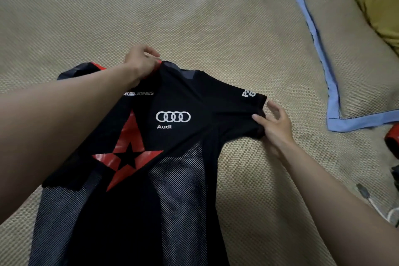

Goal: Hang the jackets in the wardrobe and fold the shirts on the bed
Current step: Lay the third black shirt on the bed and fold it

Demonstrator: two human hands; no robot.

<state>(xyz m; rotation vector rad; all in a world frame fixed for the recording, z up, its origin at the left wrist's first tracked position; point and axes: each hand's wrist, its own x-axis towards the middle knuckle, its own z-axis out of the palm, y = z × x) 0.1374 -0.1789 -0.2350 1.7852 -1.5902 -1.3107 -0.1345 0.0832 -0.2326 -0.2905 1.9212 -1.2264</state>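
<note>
A black sports shirt (172, 97) with a red star, white ring logo and mesh panels lies face up on the bed's woven beige mat (194, 28), its hem running toward me. My left hand (141, 62) pinches the shirt at the collar, where a red trim shows. My right hand (274, 123) grips the edge of the shirt's right sleeve, thumb on top of the fabric. The left sleeve is partly hidden behind my left forearm.
A mat-covered pillow with blue trim (332, 97) lies at the right, a yellow-green cushion (380, 0) beyond it. A red object (393, 138) and a white cable (375, 207) sit at the right edge.
</note>
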